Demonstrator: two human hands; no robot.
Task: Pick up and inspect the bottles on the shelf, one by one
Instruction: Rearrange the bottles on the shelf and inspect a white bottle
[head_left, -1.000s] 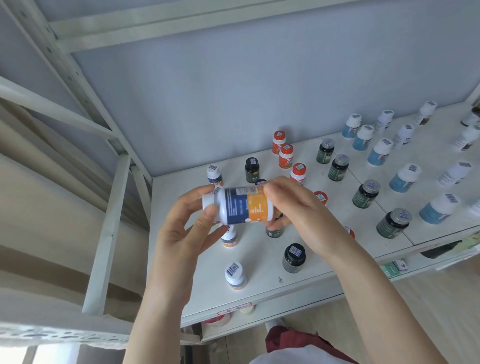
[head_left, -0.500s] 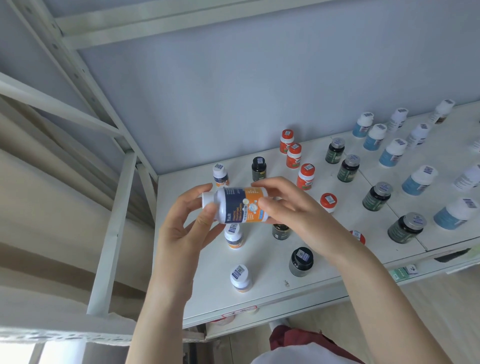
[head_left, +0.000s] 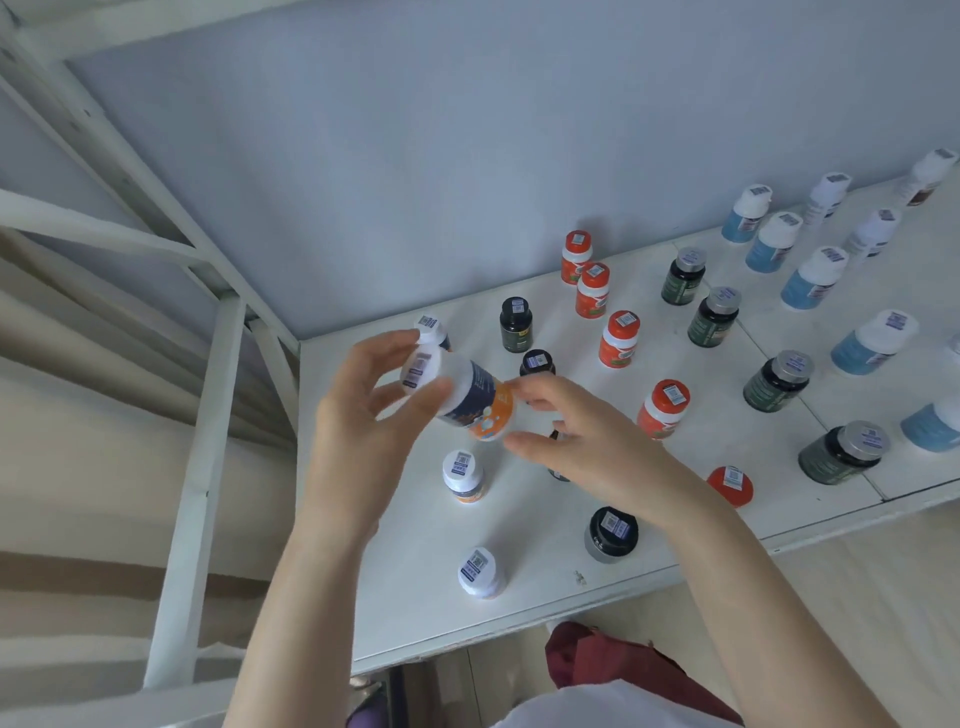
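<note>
Left hand (head_left: 358, 426) grips tilted bottle (head_left: 470, 397), cap pointing upper-left; right hand (head_left: 587, 441) relaxed beside its base.

Plastic bottle (head_left: 462, 397) — smooth, paper-labelled — over matt painted shelf (head_left: 415, 597).

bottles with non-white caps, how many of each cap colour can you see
orange-red caps: 5
silver caps: 4
black caps: 3, plus a dark bottle mostly hidden behind the right hand, cap unseen
total: 12 with caps seen
</note>
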